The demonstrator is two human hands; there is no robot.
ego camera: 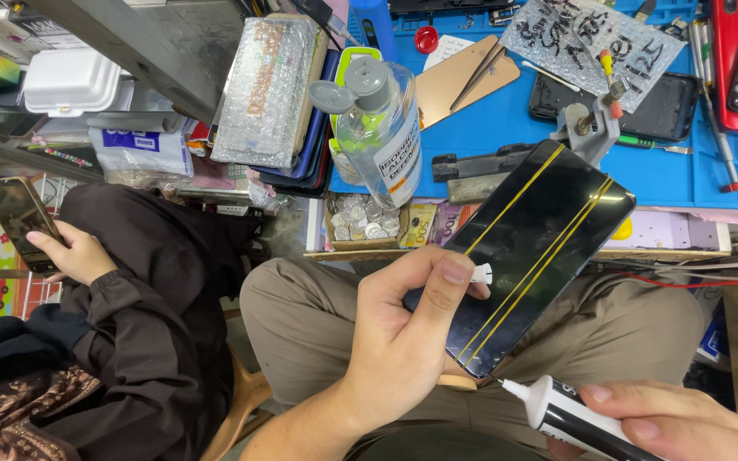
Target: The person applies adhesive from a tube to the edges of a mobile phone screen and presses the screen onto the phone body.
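Left hand (403, 329) pinches a small white cap (482, 274) against the rubber-banded phone (533, 252); right hand (685, 423), cropped lower right, grips a glue tube (570, 416).

Small phone repair stall, cramped. My counter (506, 128) carries a blue work mat (480, 128) as the hub: tweezers (478, 75) and small screwdrivers (655, 143) on it, a dismantled dark phone (668, 107) at its right part, a pump bottle of clear cleaning fluid (377, 128) at its left edge, a box of coins (360, 220) just below that edge. Bubble-wrapped parts (266, 90) stacked left of the mat.
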